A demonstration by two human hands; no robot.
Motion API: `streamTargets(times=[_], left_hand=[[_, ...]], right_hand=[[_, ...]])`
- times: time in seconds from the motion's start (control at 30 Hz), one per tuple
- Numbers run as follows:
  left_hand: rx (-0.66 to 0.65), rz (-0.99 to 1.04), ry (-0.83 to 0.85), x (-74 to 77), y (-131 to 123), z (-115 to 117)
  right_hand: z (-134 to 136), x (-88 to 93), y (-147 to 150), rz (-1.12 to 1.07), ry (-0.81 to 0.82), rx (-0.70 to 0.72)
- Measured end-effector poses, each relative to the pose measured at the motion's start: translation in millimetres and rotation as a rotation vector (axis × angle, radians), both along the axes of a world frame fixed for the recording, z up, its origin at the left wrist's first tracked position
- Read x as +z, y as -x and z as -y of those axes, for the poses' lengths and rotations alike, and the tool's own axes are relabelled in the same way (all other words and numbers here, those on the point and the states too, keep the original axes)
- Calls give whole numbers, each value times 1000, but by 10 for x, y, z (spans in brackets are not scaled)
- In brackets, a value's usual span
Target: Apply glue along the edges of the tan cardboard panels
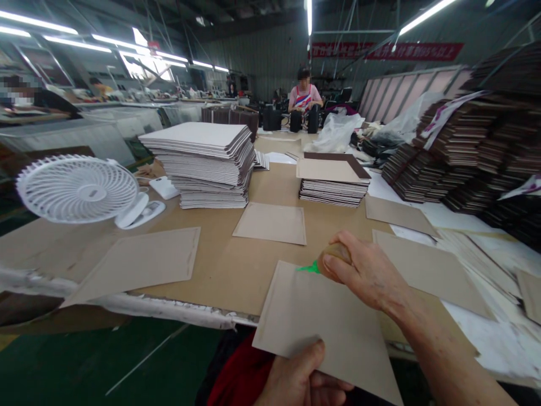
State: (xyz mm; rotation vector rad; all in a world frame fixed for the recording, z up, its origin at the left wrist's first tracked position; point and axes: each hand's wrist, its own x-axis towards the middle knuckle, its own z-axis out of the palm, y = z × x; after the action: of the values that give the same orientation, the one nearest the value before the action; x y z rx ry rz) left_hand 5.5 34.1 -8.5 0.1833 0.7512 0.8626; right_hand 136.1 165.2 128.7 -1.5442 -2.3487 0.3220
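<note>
One board, near edge pinched by left hand, green-tipped tool at far edge, tool clenched in right hand.

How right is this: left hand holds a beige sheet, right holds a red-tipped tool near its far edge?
Not red: the head view shows the right hand holding a green-tipped tool near the far edge of the sheet.

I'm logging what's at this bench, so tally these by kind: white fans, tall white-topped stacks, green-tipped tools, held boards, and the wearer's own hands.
White fan: 1
Tall white-topped stack: 1
Green-tipped tool: 1
Held board: 1
Wearer's own hands, left hand and right hand: 2
Total: 6
</note>
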Motion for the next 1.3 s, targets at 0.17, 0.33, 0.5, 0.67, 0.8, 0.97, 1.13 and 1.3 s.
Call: streamTargets(times=[0.17, 0.33, 0.5, 0.67, 0.8, 0.97, 1.13, 1.3], left_hand=[[22, -33, 24, 15, -8, 8], [51, -61, 47, 3, -18, 16], [68, -76, 83, 32, -28, 15], [71, -91, 90, 68, -30, 17], [68, -101, 86, 68, -32, 20], [50, -90, 94, 26, -34, 21], [-5, -49, 73, -25, -11, 18], [-18, -8, 68, -76, 0, 24]], right_hand=[[15, 7, -167, 16, 32, -40], [75, 12, -397, -29, 33, -65], [160, -4, -641, -39, 48, -126], [235, -11, -869, -33, 72, -212], [266, -7, -953, -51, 85, -220], [224, -17, -809, -69, 100, -173], [86, -36, -528, -77, 72, -100], [-29, -23, -233, -43, 73, -50]])
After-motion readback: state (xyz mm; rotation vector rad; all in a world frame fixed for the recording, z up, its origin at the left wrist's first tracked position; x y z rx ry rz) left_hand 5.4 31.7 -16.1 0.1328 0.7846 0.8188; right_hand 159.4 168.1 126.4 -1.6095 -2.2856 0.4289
